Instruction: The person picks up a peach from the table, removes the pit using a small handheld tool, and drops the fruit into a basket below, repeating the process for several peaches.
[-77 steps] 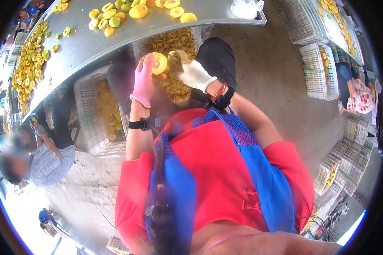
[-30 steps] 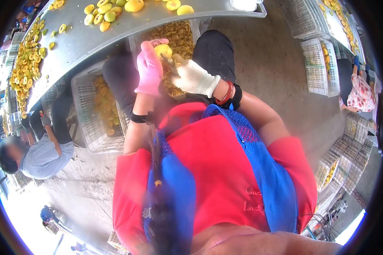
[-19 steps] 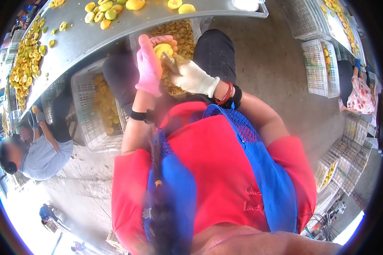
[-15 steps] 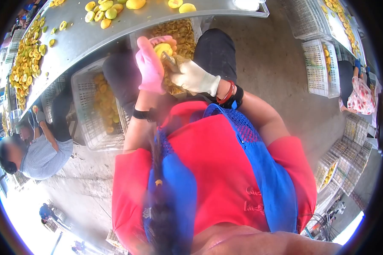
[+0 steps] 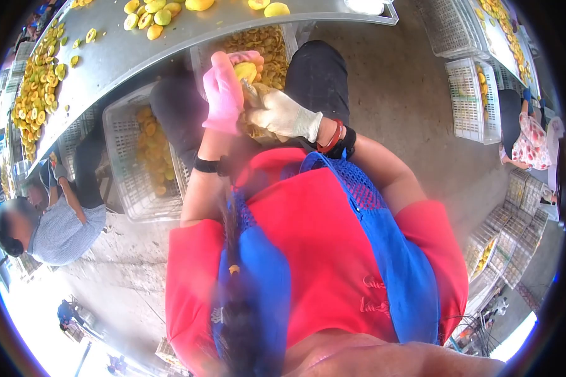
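Observation:
My left hand (image 5: 222, 94), in a pink glove, is wrapped round a yellow peach (image 5: 246, 72) with the thumb raised beside it. Close against it is my right hand (image 5: 283, 113) in a white, stained glove, fingers curled round a small metal tool (image 5: 247, 88). The tool's tip is right at the near side of the peach; its handle is hidden in the glove. Below and beyond both hands, between my knees, stands a crate of brownish-yellow scraps (image 5: 273, 47).
A metal table (image 5: 226, 28) with whole and halved peaches (image 5: 151, 14) runs ahead. Left of my leg stands a white crate (image 5: 122, 169) holding yellow pieces. A person (image 5: 69, 226) sits at left; another person's patterned clothing (image 5: 531, 141) shows at right, near stacked crates (image 5: 468, 100).
Both hands shift slightly. The peach is turned in my left hand, and my right hand with the tool has dropped a little lower and closer to me.

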Action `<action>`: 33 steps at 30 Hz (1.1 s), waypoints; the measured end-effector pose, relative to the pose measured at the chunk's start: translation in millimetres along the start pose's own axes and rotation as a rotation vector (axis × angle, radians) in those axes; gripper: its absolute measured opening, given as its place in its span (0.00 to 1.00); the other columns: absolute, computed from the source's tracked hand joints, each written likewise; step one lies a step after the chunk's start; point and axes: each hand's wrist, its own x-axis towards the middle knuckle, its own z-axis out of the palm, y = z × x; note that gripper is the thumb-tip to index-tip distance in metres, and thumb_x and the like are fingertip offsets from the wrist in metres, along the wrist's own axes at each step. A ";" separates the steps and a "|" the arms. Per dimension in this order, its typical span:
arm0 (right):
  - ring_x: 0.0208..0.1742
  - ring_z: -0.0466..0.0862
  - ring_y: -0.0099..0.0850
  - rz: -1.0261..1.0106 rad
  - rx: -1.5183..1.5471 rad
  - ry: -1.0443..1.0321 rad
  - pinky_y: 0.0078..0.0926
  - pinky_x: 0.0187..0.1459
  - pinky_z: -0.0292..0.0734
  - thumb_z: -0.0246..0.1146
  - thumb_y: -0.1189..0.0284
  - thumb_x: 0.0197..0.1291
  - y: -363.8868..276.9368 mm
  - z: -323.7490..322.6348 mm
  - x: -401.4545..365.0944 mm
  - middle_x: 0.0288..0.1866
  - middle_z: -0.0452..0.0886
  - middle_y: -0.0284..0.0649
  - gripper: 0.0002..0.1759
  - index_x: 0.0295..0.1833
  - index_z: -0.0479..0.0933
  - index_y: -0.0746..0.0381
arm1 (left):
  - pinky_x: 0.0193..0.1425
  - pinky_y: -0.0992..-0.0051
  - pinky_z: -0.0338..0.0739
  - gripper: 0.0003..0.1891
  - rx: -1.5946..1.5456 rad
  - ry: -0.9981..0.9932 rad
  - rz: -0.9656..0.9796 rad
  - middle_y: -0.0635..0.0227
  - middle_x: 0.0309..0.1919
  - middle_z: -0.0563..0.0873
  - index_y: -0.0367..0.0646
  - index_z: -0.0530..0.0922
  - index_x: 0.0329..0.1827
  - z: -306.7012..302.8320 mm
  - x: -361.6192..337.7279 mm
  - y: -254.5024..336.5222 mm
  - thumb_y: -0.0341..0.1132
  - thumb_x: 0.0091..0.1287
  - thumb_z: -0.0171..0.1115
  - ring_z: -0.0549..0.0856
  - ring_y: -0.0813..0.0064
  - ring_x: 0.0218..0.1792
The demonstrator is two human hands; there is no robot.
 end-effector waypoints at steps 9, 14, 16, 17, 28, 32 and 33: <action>0.49 0.84 0.52 -0.453 -0.311 0.061 0.42 0.51 0.77 0.61 0.71 0.63 25.1 -3.2 14.1 0.46 0.83 0.56 0.17 0.56 0.74 0.66 | 0.46 0.72 0.82 0.42 0.084 0.112 0.020 0.56 0.35 0.89 0.30 0.85 0.39 6.1 -2.4 12.6 0.66 0.77 0.38 0.88 0.68 0.36; 0.44 0.84 0.52 -0.230 -0.335 0.001 0.42 0.47 0.78 0.60 0.69 0.67 20.4 -8.6 14.4 0.42 0.84 0.53 0.14 0.53 0.74 0.66 | 0.41 0.70 0.85 0.51 0.095 -0.050 -0.027 0.54 0.33 0.89 0.29 0.85 0.36 -6.3 2.7 15.0 0.76 0.71 0.34 0.89 0.66 0.32; 0.38 0.83 0.48 -0.305 -0.390 0.009 0.41 0.42 0.77 0.59 0.68 0.68 33.2 -8.3 17.0 0.38 0.83 0.50 0.13 0.51 0.74 0.65 | 0.43 0.69 0.85 0.51 0.102 -0.098 -0.029 0.53 0.34 0.89 0.29 0.85 0.36 -9.8 0.8 13.8 0.76 0.71 0.34 0.89 0.65 0.33; 0.34 0.83 0.44 -0.343 -0.376 0.012 0.39 0.39 0.77 0.59 0.68 0.68 39.8 -7.1 19.0 0.34 0.82 0.47 0.12 0.50 0.74 0.64 | 0.44 0.69 0.84 0.50 0.116 -0.144 0.027 0.53 0.35 0.89 0.29 0.85 0.36 -12.7 0.4 10.5 0.76 0.71 0.34 0.89 0.65 0.34; 0.20 0.73 0.21 -0.185 -0.189 -0.176 0.25 0.22 0.66 0.57 0.70 0.69 49.0 0.2 18.6 0.24 0.73 0.29 0.06 0.48 0.74 0.58 | 0.46 0.69 0.83 0.35 0.406 -0.433 0.290 0.54 0.37 0.89 0.29 0.85 0.36 -24.7 3.8 20.6 0.52 0.82 0.39 0.89 0.65 0.37; 0.29 0.78 0.24 -0.220 -0.121 -0.214 0.26 0.31 0.73 0.59 0.69 0.69 47.2 4.9 28.8 0.31 0.78 0.34 0.10 0.52 0.75 0.60 | 0.44 0.70 0.83 0.36 0.255 -0.221 0.094 0.52 0.35 0.89 0.28 0.84 0.35 -25.9 -1.9 26.7 0.54 0.80 0.38 0.89 0.64 0.34; 0.30 0.79 0.24 -0.300 -0.150 -0.190 0.26 0.33 0.74 0.59 0.69 0.69 47.0 8.3 30.9 0.32 0.79 0.34 0.11 0.54 0.74 0.61 | 0.44 0.70 0.83 0.37 0.118 -0.118 -0.049 0.51 0.35 0.89 0.28 0.84 0.35 -26.2 -4.8 28.8 0.55 0.80 0.37 0.88 0.63 0.34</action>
